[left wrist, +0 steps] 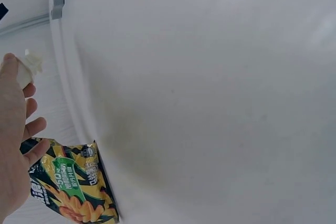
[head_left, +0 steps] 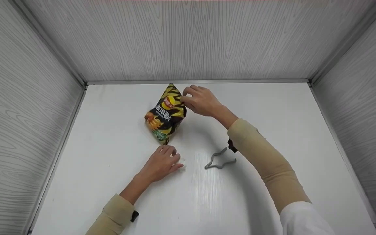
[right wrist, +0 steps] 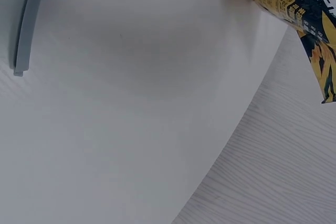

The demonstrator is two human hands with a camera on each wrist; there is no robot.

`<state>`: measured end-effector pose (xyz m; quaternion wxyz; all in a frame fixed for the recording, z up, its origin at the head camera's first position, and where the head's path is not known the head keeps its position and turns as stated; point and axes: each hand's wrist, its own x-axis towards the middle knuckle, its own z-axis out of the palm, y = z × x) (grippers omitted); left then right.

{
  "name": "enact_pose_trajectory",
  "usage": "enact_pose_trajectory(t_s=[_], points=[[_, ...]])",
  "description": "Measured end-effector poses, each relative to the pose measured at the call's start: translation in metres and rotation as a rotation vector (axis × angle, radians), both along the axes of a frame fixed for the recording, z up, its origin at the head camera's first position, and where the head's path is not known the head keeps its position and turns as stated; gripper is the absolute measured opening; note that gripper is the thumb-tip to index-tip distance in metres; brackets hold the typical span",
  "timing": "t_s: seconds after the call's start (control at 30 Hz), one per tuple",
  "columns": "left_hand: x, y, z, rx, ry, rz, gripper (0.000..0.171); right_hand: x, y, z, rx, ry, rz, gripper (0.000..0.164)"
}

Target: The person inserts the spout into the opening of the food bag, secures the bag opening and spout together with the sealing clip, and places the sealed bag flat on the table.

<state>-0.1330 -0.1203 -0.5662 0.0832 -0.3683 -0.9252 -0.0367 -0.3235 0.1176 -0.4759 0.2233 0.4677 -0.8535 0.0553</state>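
A black and yellow bag of chips [head_left: 163,114] stands tilted near the back of the white table. The right hand [head_left: 202,101] pinches the bag's right edge between thumb and fingers. Just below the bag's bottom corner is the left hand [head_left: 162,163], with a crumpled white piece like tissue [left wrist: 29,67] held between its thumb and index finger. Its other fingers overlap the bag in the left wrist view. In the right wrist view the bag [right wrist: 302,9] shows at the upper right, while the right hand itself is out of that view.
A grey V-shaped clip [head_left: 219,160] with bent arms lies spread on the table [head_left: 109,189], below the right forearm. Grey wood-grain panels [head_left: 194,39] enclose the table at the back and both sides.
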Motion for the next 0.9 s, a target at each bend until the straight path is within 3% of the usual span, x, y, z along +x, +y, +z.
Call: enact_pose_trajectory(t_s=[0.47, 0.9], points=[[-0.002, 0.001, 0.001, -0.002, -0.017, -0.003, 0.035, -0.004, 0.029, 0.003, -0.004, -0.082, -0.105, 0.019], [-0.003, 0.002, -0.001, -0.002, -0.003, 0.005, 0.037, -0.005, 0.05, -0.002, -0.033, -0.025, -0.096, 0.016]])
